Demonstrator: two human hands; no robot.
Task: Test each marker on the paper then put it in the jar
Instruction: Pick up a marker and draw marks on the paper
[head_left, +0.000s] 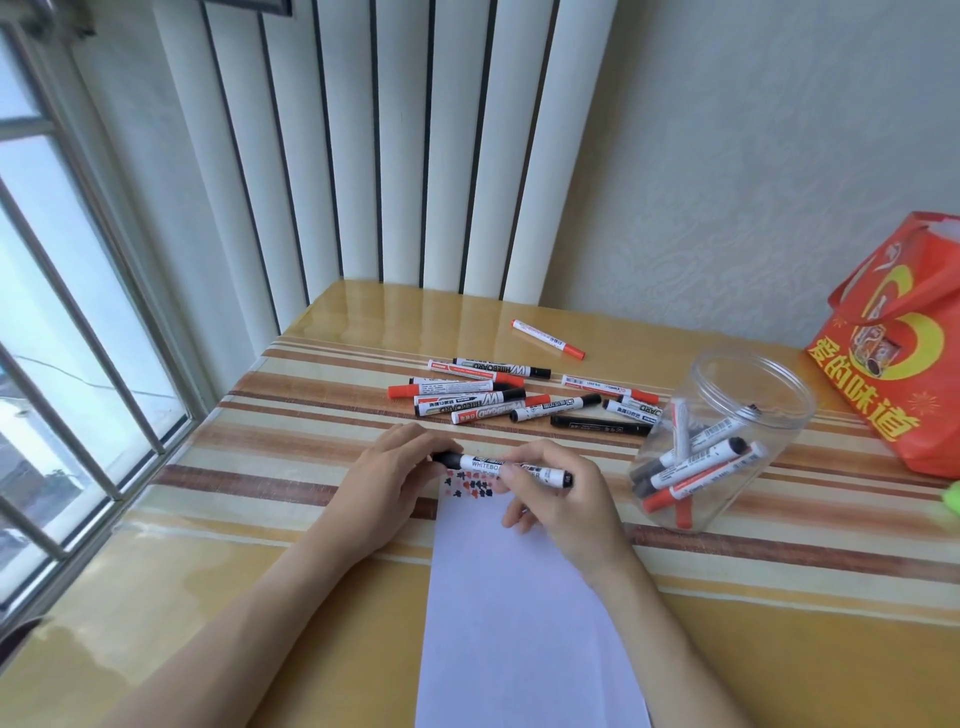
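Table: glossy yellow tabletop (322, 525) with brown and cream stripes, set against a white ribbed radiator (395, 145) and a window (62, 312) on the left.
Bag: orange-red gift bag (898, 374) with yellow characters, standing at the table's right edge, near the jar.
Paper: white rectangular sheet (519, 623) lying flat in front of the person; rows of small red and black test marks (467, 482) sit along its far edge.
Jar: clear plastic lidless jar (727, 441), tilted, right of the paper; it holds several red-capped and black-capped markers (696, 467).
Loose markers: pile of white-barrelled whiteboard markers (498, 400) with red or black caps, on the table beyond the paper; 1 red-capped marker (548, 339) lies apart, farther back.
Left hand: left hand (395, 478) with fingers curled round the black cap end of the held marker.
Right hand: right hand (561, 493) pinching the barrel of the same marker.
Held marker: black-capped white whiteboard marker (504, 467), horizontal, just above the paper's marked far edge, between both hands.
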